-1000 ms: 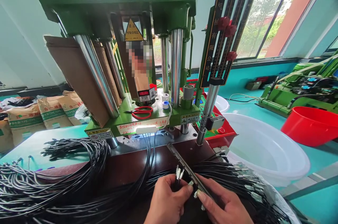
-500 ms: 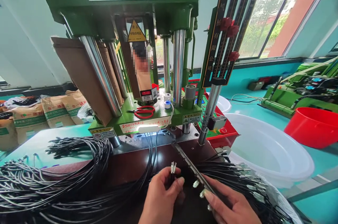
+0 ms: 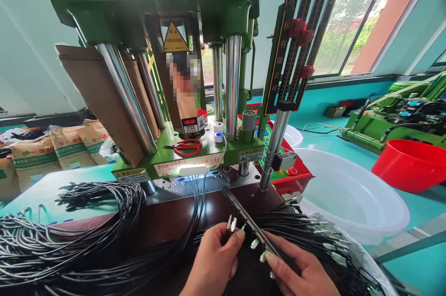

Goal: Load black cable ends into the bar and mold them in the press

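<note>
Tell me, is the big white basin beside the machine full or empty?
Empty, as far as visible. The white basin shows only its bare inner wall and floor; the near edge is partly hidden by cables.

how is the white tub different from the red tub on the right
The white tub lies nearer and shows more of itself; the red tub sits farther right, cut by the frame edge. The white tub looks shallow and translucent, the red tub opaque. Both are round plastic tubs beside the green machine.

A small bunch of black cables [image 3: 228,235] with silver metal plug tips stands upright, tips uppermost. Just beside it, a narrow dark fixture bar [image 3: 249,224] slants across, carrying two silver connectors [image 3: 255,243].
</note>
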`<state>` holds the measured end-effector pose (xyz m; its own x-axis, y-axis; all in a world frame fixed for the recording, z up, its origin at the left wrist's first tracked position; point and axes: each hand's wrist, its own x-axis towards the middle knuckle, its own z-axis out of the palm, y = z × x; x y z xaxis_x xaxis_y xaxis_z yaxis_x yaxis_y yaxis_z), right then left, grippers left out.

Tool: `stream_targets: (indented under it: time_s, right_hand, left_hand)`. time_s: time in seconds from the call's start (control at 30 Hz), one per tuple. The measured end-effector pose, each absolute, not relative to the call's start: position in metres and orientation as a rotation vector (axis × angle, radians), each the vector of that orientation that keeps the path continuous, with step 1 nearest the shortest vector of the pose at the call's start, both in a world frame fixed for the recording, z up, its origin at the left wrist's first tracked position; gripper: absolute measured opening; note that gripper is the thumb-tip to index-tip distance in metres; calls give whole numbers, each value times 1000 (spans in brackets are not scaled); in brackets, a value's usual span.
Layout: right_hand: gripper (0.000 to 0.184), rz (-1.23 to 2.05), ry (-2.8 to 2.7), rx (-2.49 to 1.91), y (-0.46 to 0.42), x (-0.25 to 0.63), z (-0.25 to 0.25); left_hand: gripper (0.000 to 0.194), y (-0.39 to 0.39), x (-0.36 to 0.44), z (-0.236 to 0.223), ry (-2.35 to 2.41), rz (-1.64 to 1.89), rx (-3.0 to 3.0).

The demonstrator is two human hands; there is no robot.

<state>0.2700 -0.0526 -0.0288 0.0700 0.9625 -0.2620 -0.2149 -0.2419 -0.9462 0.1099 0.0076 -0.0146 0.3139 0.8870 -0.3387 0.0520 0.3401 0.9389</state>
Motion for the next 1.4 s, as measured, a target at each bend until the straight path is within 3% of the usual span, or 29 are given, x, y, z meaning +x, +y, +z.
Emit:
stream_targets:
  time_s: [0.2,0.53,0.9,1.13,1.4]
  right_hand:
    - [64,1385,-904,-1330,-53,273,-32]
    - [61,1350,-958,-1323,-52,274,-35]
    - [64,1364,-1012,-1332,-52,273,-37]
    - [52,1109,-1143,-1444,-50,275,-27]
    - [63,1342,-905,-1293,-54,274,-32]
  left_hand:
    - [54,12,113,-17,1096,715,990]
    - [39,11,114,-15,1091,689,960]
    - [41,11,115,-18,1098,684,949]
    - [32,10,119,-14,1140,690,939]
    - [33,19,95,5,1141,830,1150]
